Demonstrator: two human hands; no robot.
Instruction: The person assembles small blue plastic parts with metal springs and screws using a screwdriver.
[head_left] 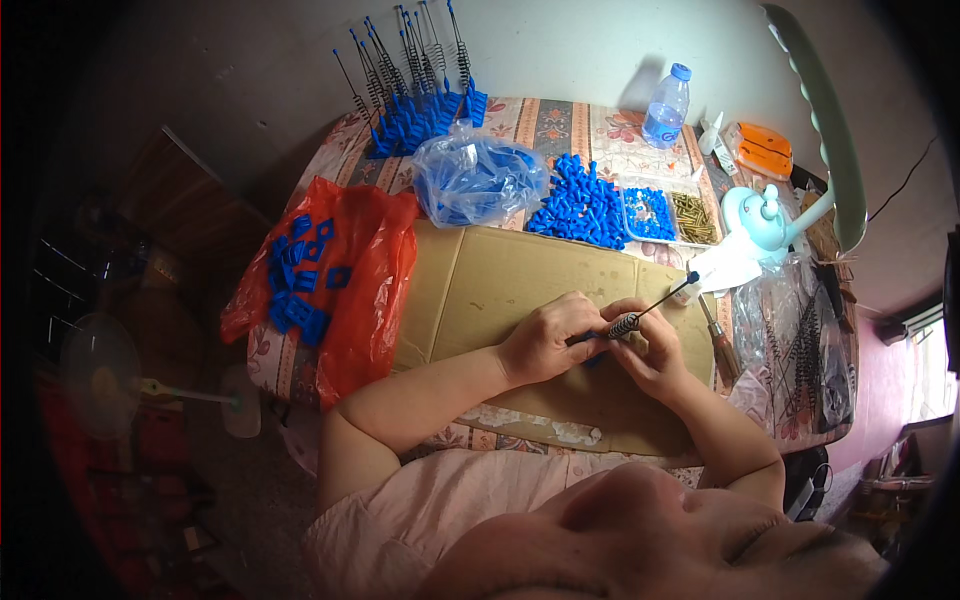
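Over the cardboard sheet (480, 290), my hands meet around a thin black rod with a coiled spring (624, 325) and a blue tip. The rod slants up and to the right. My left hand (548, 338) is closed at the lower end of the coil, its fingertips partly hidden. My right hand (655, 352) pinches the spring between thumb and fingers. Under the fingers a bit of a blue piece (593, 359) shows, mostly covered. A screwdriver (721, 340) with a brown handle lies to the right of my right hand.
Left lies a red plastic bag (375, 340) with blue blocks (300, 275). Beyond the cardboard are a clear bag (475, 180), loose blue pieces (580, 205), a tray of brass-coloured parts (695, 220), standing spring rods (415, 110), a bottle (667, 108) and a lamp (765, 225).
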